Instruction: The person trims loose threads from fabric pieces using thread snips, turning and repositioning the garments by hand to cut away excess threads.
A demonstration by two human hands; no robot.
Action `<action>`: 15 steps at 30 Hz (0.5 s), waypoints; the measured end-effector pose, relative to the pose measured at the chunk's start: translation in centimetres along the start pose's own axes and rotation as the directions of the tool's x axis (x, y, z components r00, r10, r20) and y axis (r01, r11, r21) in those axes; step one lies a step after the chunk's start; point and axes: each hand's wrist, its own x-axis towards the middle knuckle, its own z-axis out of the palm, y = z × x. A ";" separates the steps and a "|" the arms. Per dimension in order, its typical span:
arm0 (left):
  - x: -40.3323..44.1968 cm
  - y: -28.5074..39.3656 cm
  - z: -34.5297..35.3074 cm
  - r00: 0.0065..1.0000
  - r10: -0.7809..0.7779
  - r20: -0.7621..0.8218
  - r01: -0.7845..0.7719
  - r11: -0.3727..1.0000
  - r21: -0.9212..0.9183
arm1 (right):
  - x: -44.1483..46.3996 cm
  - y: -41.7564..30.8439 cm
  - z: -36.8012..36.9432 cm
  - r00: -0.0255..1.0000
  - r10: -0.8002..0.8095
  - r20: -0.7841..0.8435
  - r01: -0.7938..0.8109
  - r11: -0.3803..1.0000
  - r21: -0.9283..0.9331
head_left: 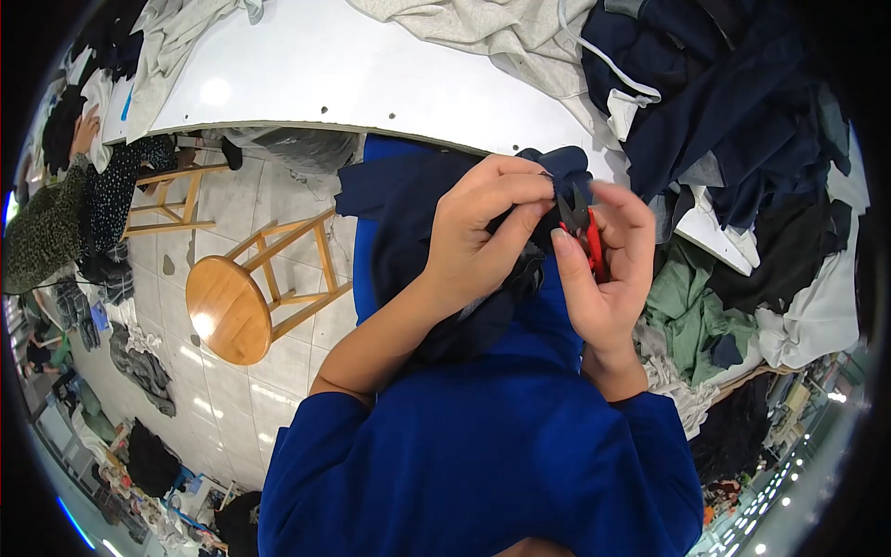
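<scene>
My left hand (492, 223) pinches the edge of a dark navy garment (408, 218), which hangs over my lap and partly against the table edge. In my right hand (617, 265) is a pair of small red-handled thread snips (594, 243). The dark blades point up and left, close beside the pinched fabric at my left fingertips. Whether the blades touch the cloth I cannot tell. My left palm and the fabric folds hide part of the garment.
A white table (278, 84) spans the front, with pale grey cloth (501, 37) and a navy garment pile (724, 102) on it. Green cloth (696, 306) lies at the right. A wooden stool (232, 311) stands at the left. Another person's sleeve (46, 232) shows at far left.
</scene>
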 end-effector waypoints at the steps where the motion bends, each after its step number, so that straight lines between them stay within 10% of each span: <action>1: 0.0 0.0 0.0 1.000 0.000 0.001 0.000 1.000 0.000 | -0.1 0.2 0.1 1.000 0.000 -0.001 0.000 1.000 0.000; 15: 0.0 0.0 -0.1 0.998 -0.050 -0.028 0.045 0.988 -0.151 | 0.0 0.5 0.2 0.992 -0.118 -0.036 0.114 0.990 -0.086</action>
